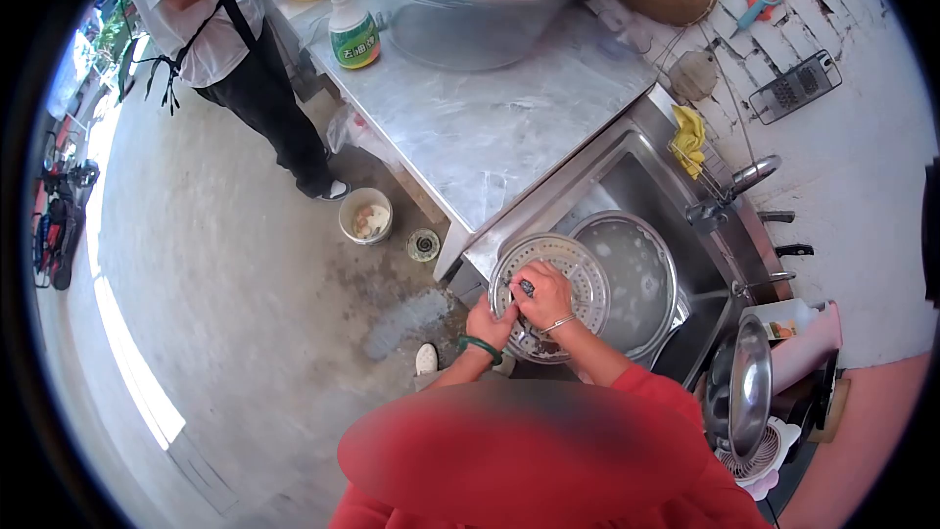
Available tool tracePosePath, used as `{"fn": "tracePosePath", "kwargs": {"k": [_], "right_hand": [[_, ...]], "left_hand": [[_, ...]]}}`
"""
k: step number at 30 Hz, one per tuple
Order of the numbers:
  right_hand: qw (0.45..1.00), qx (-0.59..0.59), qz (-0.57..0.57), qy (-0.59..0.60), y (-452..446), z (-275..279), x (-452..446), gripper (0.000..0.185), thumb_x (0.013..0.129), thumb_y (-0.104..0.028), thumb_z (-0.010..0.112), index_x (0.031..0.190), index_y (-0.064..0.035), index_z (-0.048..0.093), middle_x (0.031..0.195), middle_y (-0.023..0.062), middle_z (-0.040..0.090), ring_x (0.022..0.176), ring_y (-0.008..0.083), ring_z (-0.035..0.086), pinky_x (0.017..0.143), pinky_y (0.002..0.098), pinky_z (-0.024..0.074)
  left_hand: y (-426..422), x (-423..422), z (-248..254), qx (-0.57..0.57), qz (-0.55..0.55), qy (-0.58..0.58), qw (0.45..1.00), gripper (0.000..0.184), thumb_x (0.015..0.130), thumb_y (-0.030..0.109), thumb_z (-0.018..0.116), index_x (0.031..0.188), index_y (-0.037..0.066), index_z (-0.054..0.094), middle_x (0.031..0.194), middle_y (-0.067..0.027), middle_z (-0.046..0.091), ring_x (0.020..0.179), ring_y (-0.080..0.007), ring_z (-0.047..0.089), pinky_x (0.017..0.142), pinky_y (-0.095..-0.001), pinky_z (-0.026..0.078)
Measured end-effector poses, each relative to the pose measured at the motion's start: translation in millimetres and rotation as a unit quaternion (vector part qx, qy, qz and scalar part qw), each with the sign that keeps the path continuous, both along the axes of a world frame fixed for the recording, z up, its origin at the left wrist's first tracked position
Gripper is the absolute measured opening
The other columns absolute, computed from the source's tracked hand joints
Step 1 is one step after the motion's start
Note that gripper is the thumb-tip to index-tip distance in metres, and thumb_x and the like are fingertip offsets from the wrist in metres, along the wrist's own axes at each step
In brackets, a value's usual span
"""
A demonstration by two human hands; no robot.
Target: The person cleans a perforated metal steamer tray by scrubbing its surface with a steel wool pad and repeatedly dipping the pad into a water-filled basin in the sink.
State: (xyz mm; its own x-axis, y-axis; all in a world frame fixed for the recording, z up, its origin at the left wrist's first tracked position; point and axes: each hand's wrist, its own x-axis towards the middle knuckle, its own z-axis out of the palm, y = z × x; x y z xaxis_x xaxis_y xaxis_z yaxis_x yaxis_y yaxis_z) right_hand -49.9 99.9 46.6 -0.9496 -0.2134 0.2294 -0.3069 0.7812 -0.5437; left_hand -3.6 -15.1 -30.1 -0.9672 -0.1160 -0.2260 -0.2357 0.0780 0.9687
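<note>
A round metal steamer tray [580, 274] with a perforated bottom is tilted over the sink's near edge. My left hand [490, 324] is closed round its left rim. On the inside of the tray, near that same rim, my right hand [544, 296] is closed on a small dark grey scrubber [527, 288], probably steel wool; the fingers cover most of it. Just right of the tray, a large metal basin [641, 318] of cloudy, sudsy water sits in the sink.
The steel sink [636, 171] has a faucet [749, 176] and a yellow cloth [689, 140] behind it. A metal table [470, 137] carries a spray bottle [351, 24] and stacked basins [460, 24]. A white bucket [365, 216] stands on the floor near another person [264, 88].
</note>
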Motion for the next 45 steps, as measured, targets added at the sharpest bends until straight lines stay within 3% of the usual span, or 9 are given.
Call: {"fn": "tracePosePath", "kwargs": {"k": [7, 9, 14, 28, 30, 32, 33, 35, 45], "right_hand": [[1.000, 0.008, 0.002, 0.028, -14, -3, -4, 0.009, 0.068, -0.012, 0.065, 0.072, -0.0089, 0.058, 0.077, 0.0061, 0.058, 0.079, 0.0279, 0.056, 0.068, 0.0387, 0.0452], [0.999, 0.031, 0.002, 0.029, -22, -5, -17, 0.009, 0.067, -0.010, 0.064, 0.072, -0.0087, 0.057, 0.077, 0.0068, 0.057, 0.079, 0.0282, 0.056, 0.068, 0.0392, 0.0449], [0.999, 0.007, 0.049, 0.014, 4, -2, -7, 0.010, 0.066, -0.009, 0.063, 0.071, -0.0077, 0.055, 0.076, 0.0079, 0.056, 0.078, 0.0291, 0.055, 0.067, 0.0399, 0.0446], [0.996, 0.037, 0.082, 0.019, -15, 2, -23, 0.013, 0.065, -0.008, 0.065, 0.069, -0.0076, 0.054, 0.076, 0.0076, 0.056, 0.078, 0.0291, 0.055, 0.067, 0.0384, 0.0436], [0.996, 0.032, 0.073, 0.043, -23, -4, -32, 0.011, 0.064, -0.010, 0.061, 0.072, -0.0085, 0.054, 0.077, 0.0062, 0.055, 0.077, 0.0284, 0.053, 0.067, 0.0399, 0.0429], [0.996, 0.029, 0.080, 0.029, -14, -4, -27, 0.011, 0.063, -0.009, 0.061, 0.072, -0.0084, 0.054, 0.076, 0.0063, 0.056, 0.078, 0.0286, 0.053, 0.068, 0.0401, 0.0429], [0.996, 0.026, 0.090, 0.011, -10, -1, -24, 0.012, 0.062, -0.009, 0.061, 0.071, -0.0084, 0.054, 0.076, 0.0065, 0.056, 0.078, 0.0288, 0.053, 0.068, 0.0402, 0.0428], [0.995, 0.034, 0.091, 0.009, -3, 1, -16, 0.011, 0.064, -0.009, 0.063, 0.071, -0.0079, 0.054, 0.077, 0.0071, 0.056, 0.078, 0.0294, 0.054, 0.068, 0.0400, 0.0429], [0.995, 0.042, 0.090, 0.026, -6, 2, -11, 0.012, 0.066, -0.009, 0.065, 0.070, -0.0070, 0.054, 0.077, 0.0072, 0.057, 0.079, 0.0295, 0.054, 0.068, 0.0397, 0.0439]], "left_hand": [[4, 0, -4, -0.020, 0.038, 0.039, 0.998, 0.037, 0.074, 0.026, 0.068, 0.100, 0.002, 0.057, 0.085, -0.0215, 0.064, 0.082, -0.0385, 0.063, 0.071, -0.0415, 0.049], [-4, -4, -4, -0.031, -0.006, 0.004, 0.999, 0.037, 0.074, 0.025, 0.067, 0.100, 0.002, 0.056, 0.085, -0.0227, 0.064, 0.082, -0.0396, 0.062, 0.070, -0.0425, 0.049], [2, -3, 1, 0.015, 0.037, 0.037, 0.999, 0.036, 0.077, 0.024, 0.066, 0.103, 0.001, 0.056, 0.087, -0.0193, 0.065, 0.083, -0.0342, 0.064, 0.074, -0.0393, 0.049], [2, -6, -11, 0.033, 0.028, 0.046, 0.998, 0.036, 0.076, 0.025, 0.067, 0.102, 0.001, 0.056, 0.089, -0.0210, 0.065, 0.085, -0.0362, 0.063, 0.074, -0.0400, 0.049], [-1, -6, -11, 0.032, 0.020, 0.047, 0.998, 0.037, 0.076, 0.026, 0.067, 0.102, 0.001, 0.056, 0.088, -0.0213, 0.065, 0.084, -0.0364, 0.063, 0.074, -0.0401, 0.049], [-3, -7, -8, -0.009, -0.007, 0.002, 1.000, 0.034, 0.079, 0.016, 0.064, 0.108, -0.001, 0.056, 0.093, -0.0125, 0.066, 0.085, -0.0188, 0.063, 0.077, -0.0313, 0.048], [-3, -8, -7, -0.009, -0.005, 0.004, 1.000, 0.034, 0.079, 0.016, 0.064, 0.108, -0.001, 0.056, 0.093, -0.0125, 0.066, 0.085, -0.0188, 0.063, 0.077, -0.0313, 0.048], [0, -6, -5, 0.019, 0.024, 0.020, 0.999, 0.039, 0.076, 0.027, 0.067, 0.103, 0.001, 0.056, 0.088, -0.0218, 0.064, 0.085, -0.0376, 0.063, 0.074, -0.0401, 0.049], [-1, -6, -1, 0.005, 0.034, 0.035, 0.999, 0.037, 0.078, 0.027, 0.066, 0.103, 0.002, 0.055, 0.087, -0.0210, 0.064, 0.083, -0.0376, 0.063, 0.073, -0.0405, 0.049]]}}
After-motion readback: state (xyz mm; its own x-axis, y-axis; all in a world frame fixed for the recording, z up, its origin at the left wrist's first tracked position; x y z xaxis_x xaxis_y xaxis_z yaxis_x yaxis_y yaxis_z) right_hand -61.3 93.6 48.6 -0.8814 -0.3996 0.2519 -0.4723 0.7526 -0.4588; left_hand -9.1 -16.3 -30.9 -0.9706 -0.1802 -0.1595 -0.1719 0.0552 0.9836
